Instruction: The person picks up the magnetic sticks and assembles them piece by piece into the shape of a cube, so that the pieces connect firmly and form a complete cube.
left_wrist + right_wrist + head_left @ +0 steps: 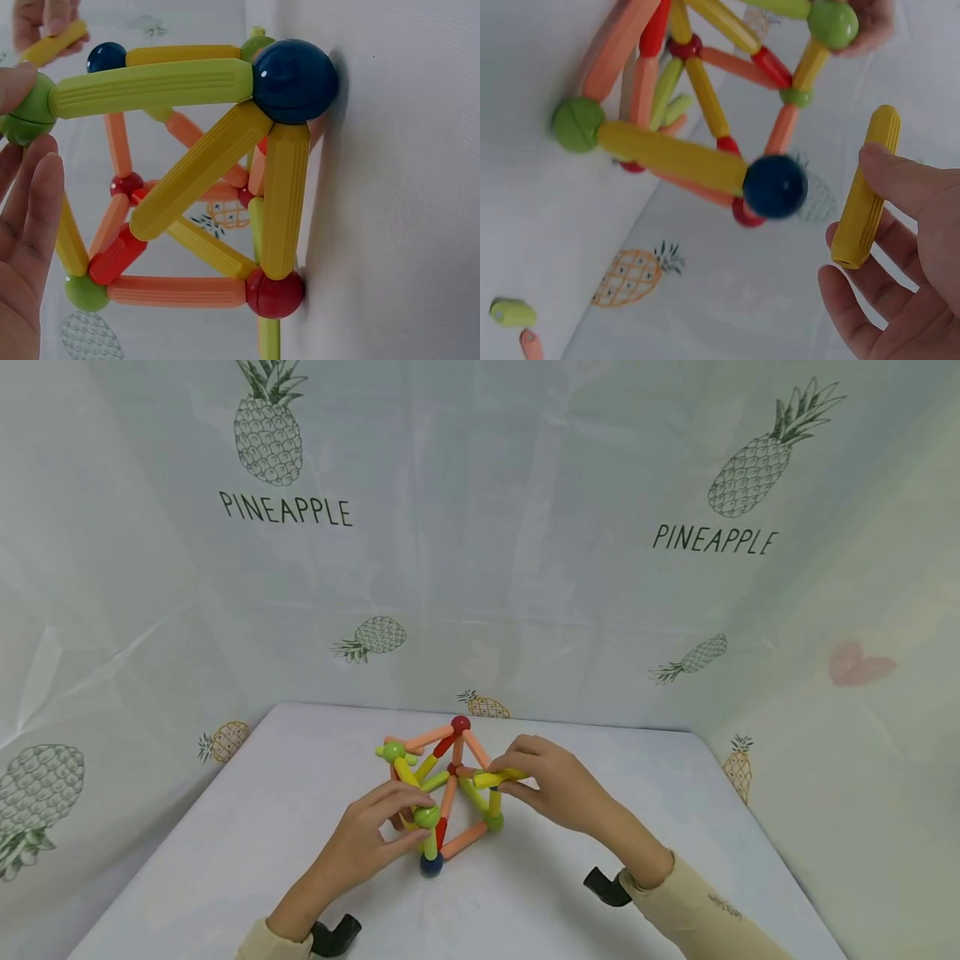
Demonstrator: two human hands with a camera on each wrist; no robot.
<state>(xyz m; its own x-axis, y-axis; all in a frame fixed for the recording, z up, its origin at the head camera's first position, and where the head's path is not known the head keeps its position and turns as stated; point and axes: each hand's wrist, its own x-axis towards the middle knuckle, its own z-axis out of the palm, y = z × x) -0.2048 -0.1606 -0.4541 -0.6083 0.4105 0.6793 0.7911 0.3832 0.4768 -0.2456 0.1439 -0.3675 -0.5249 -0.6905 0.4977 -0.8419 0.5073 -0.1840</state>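
A frame of coloured rods and balls, apparently a magnetic building set, stands on the table. My left hand (360,839) grips a green ball (31,112) at its near upper corner, with thumb and fingers around it. From that ball a light green rod (154,88) runs down to a dark blue ball (295,81) on the table. On the right side, my right hand (558,783) pinches a loose yellow rod (866,195) between thumb and fingers. In the right wrist view the rod stands apart from the frame, near another dark blue ball (775,186).
Behind the frame, loose pieces lie on the white table (225,860), among them a short green piece (512,312) and an orange rod (531,345). A pineapple-printed sheet (480,527) hangs behind the table. Black fittings (607,887) project beside both wrists.
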